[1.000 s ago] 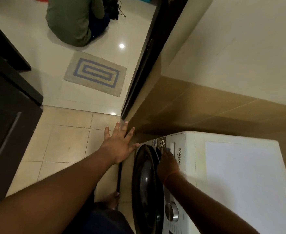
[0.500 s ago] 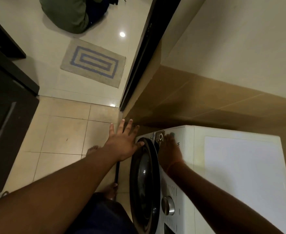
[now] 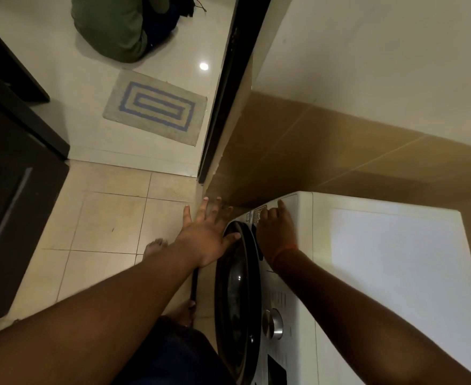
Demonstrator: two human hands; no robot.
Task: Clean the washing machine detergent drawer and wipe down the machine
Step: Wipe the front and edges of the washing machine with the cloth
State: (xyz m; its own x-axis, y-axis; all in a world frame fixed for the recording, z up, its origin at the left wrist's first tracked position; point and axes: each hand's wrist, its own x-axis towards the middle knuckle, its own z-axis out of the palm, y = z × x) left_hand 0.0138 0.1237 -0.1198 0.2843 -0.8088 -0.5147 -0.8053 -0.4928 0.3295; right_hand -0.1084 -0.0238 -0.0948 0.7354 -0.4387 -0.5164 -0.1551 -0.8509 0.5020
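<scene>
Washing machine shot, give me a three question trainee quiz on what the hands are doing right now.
1. True or false: the left hand is spread open beside the round door.
2. Which hand is on the drawer panel at the far top corner of the washing machine? A left, B right, C neither.
3. Fill in: the silver ____ sits on the front panel, nearer the person than the right hand.

Key: 1 true; 2 B; 3 dial.
</scene>
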